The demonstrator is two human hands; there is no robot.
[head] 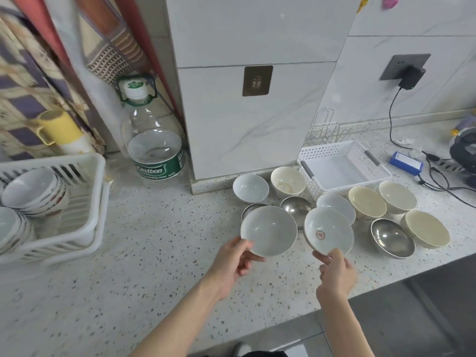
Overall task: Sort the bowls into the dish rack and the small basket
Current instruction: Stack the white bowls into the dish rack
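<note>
My left hand pinches the near rim of a plain white bowl, lifted above the counter. My right hand pinches the rim of a white bowl with a red mark inside, tilted toward me. Behind them on the counter lie several more bowls: white, cream and steel. The white dish rack at the left holds stacked white bowls. The small white basket stands at the back right with nothing in it.
A large water bottle stands by the tiled pillar. A yellow cup sits behind the rack. Cables, a blue box and a dark appliance lie at the far right. The counter edge runs along the lower right.
</note>
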